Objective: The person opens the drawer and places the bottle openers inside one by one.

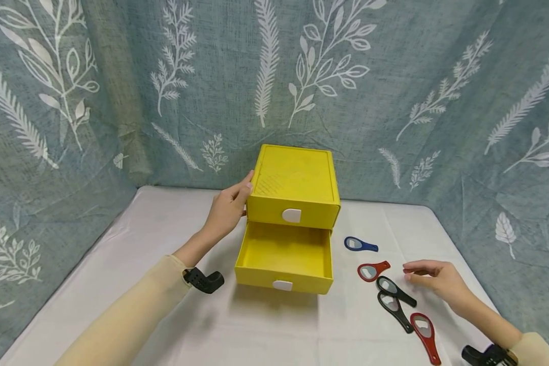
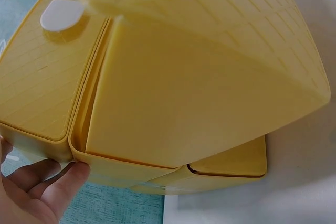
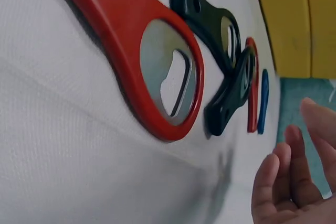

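Observation:
A yellow drawer unit (image 1: 297, 175) stands at the back middle of the table. Its upper drawer (image 1: 263, 212) is closed, while the pulled-out drawer (image 1: 283, 249) below shows a bare inside. My left hand (image 1: 229, 206) touches the unit's left side, its fingertips against the wall in the left wrist view. To the right lie several bottle openers: a blue bottle opener (image 1: 370, 247), a red bottle opener (image 1: 380, 266), two black bottle openers (image 1: 404, 297) that overlap, and a nearer red bottle opener (image 1: 429, 348). Above the table beside them hovers my right hand (image 1: 444, 284), fingers loosely bent, holding nothing.
White cloth covers the table (image 1: 178, 315). A blue-green curtain (image 1: 229, 76) with white leaf prints hangs behind and at both sides. Below the pulled-out drawer, another yellow drawer front (image 2: 231, 158) shows in the left wrist view.

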Tool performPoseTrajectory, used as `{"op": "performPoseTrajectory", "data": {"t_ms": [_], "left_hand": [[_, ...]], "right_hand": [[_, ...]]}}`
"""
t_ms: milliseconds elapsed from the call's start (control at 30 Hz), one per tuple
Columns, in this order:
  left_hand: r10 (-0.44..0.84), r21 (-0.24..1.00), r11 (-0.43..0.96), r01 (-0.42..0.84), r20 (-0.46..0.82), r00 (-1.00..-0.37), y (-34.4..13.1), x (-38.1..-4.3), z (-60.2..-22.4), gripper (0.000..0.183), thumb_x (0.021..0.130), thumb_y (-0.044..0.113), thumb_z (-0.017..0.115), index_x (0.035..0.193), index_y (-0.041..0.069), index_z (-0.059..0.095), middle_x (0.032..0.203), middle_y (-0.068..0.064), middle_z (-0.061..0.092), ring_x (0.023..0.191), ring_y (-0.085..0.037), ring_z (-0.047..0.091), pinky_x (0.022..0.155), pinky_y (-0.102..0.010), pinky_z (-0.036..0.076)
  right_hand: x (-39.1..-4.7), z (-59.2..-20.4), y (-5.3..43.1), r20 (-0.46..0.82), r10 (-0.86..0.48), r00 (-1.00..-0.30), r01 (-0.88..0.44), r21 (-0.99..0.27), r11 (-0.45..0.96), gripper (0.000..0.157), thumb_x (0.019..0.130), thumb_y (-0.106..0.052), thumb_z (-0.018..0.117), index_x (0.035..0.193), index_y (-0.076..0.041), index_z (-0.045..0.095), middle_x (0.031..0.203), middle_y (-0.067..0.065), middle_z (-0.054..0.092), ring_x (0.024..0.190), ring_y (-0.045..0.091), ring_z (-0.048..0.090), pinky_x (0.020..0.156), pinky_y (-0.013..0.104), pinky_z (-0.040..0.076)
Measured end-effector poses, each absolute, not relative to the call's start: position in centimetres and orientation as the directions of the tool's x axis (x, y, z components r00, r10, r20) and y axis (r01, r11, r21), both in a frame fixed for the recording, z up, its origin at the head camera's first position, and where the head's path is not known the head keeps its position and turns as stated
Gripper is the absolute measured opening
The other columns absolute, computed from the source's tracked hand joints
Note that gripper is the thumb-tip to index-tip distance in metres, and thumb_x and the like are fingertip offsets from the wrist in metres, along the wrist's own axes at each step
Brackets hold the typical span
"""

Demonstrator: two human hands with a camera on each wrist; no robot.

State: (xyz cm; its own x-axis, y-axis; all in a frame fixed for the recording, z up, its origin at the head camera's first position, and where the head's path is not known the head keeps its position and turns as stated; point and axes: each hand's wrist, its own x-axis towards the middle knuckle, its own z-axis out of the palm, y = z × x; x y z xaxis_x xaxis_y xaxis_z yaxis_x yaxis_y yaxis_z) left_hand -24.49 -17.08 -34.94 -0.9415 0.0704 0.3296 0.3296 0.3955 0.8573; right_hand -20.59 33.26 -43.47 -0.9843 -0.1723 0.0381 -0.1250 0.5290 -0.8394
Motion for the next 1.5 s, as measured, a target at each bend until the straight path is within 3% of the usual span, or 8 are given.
{"op": "performPoseTrajectory", "data": {"t_ms": [100, 167, 367, 567, 1033, 1200, 1367, 1500], "left_hand": [[0.071, 0.859, 0.394, 0.327, 0.326, -0.943, -17.1, -24.5, -34.8, 0.055, 0.102, 0.056, 0.039, 0.151, 0.031, 0.039, 0.072, -0.016, 0.054, 0.052, -0.028, 0.046, 0.075, -0.038, 0.059], [0.070, 0.863, 0.389, 0.322, 0.321, -0.945, -17.1, -24.6, -34.9, 0.055, 0.102, 0.056, 0.040, 0.151, 0.032, 0.040, 0.067, -0.015, 0.052, 0.049, -0.028, 0.043, 0.076, -0.038, 0.059], [0.070, 0.869, 0.379, 0.317, 0.315, -0.946, -17.0, -24.5, -34.9, 0.056, 0.102, 0.056, 0.040, 0.152, 0.031, 0.039, 0.079, -0.016, 0.054, 0.057, -0.032, 0.047, 0.077, -0.041, 0.059], [0.070, 0.873, 0.376, 0.310, 0.307, -0.949, -17.0, -24.4, -35.0, 0.054, 0.103, 0.055, 0.039, 0.152, 0.032, 0.039, 0.085, -0.014, 0.055, 0.066, -0.029, 0.054, 0.076, -0.036, 0.059], [0.064, 0.873, 0.381, 0.306, 0.305, -0.950, -17.1, -24.5, -35.1, 0.055, 0.102, 0.057, 0.039, 0.151, 0.033, 0.039, 0.085, -0.014, 0.054, 0.072, -0.027, 0.059, 0.078, -0.040, 0.059], [0.065, 0.863, 0.393, 0.317, 0.318, -0.946, -17.1, -24.5, -35.0, 0.056, 0.103, 0.055, 0.039, 0.152, 0.029, 0.039, 0.080, -0.016, 0.055, 0.062, -0.028, 0.054, 0.078, -0.043, 0.059], [0.066, 0.853, 0.410, 0.322, 0.325, -0.943, -17.0, -24.4, -34.9, 0.055, 0.103, 0.054, 0.038, 0.152, 0.029, 0.039, 0.071, -0.018, 0.053, 0.056, -0.033, 0.049, 0.074, -0.038, 0.060], [0.066, 0.851, 0.416, 0.319, 0.322, -0.945, -17.0, -24.4, -34.9, 0.054, 0.103, 0.055, 0.038, 0.152, 0.032, 0.039, 0.074, -0.014, 0.054, 0.061, -0.031, 0.054, 0.074, -0.034, 0.059]], "right_hand": [[-20.9, -43.9, 33.6, 0.019, -0.211, -0.977, -0.117, -0.881, 0.458, 0.039, 0.086, -0.011, 0.077, 0.116, 0.011, 0.067, 0.105, 0.012, 0.072, 0.083, 0.019, 0.066, 0.065, 0.033, 0.057], [-21.0, -44.2, 33.6, 0.002, -0.234, -0.972, -0.102, -0.903, 0.417, 0.039, 0.086, -0.007, 0.076, 0.116, 0.014, 0.065, 0.105, 0.017, 0.071, 0.080, 0.022, 0.067, 0.065, 0.036, 0.058], [-21.2, -44.6, 33.7, -0.122, -0.259, -0.958, -0.008, -0.892, 0.452, 0.045, 0.084, -0.014, 0.080, 0.119, 0.010, 0.065, 0.108, 0.017, 0.070, 0.086, 0.017, 0.066, 0.067, 0.031, 0.056], [-21.3, -45.0, 33.7, -0.190, -0.328, -0.925, 0.020, -0.888, 0.460, 0.051, 0.083, -0.013, 0.081, 0.123, 0.011, 0.062, 0.113, 0.019, 0.068, 0.085, 0.016, 0.064, 0.065, 0.030, 0.054], [-21.7, -45.6, 34.1, -0.179, -0.376, -0.909, -0.013, -0.890, 0.456, 0.049, 0.079, -0.008, 0.083, 0.118, 0.014, 0.063, 0.101, 0.016, 0.067, 0.078, 0.015, 0.061, 0.061, 0.027, 0.055], [-21.8, -45.8, 34.0, -0.157, -0.356, -0.921, -0.042, -0.870, 0.492, 0.046, 0.078, -0.010, 0.084, 0.114, 0.011, 0.066, 0.097, 0.015, 0.068, 0.076, 0.014, 0.061, 0.060, 0.029, 0.056], [-22.0, -45.8, 34.1, -0.132, -0.359, -0.924, -0.087, -0.842, 0.533, 0.045, 0.074, -0.011, 0.087, 0.110, 0.008, 0.069, 0.094, 0.013, 0.068, 0.076, 0.014, 0.060, 0.060, 0.029, 0.056], [-22.1, -45.8, 34.3, -0.102, -0.373, -0.922, -0.145, -0.803, 0.578, 0.041, 0.070, -0.012, 0.089, 0.104, 0.004, 0.072, 0.090, 0.010, 0.068, 0.076, 0.013, 0.060, 0.061, 0.027, 0.055]]}}
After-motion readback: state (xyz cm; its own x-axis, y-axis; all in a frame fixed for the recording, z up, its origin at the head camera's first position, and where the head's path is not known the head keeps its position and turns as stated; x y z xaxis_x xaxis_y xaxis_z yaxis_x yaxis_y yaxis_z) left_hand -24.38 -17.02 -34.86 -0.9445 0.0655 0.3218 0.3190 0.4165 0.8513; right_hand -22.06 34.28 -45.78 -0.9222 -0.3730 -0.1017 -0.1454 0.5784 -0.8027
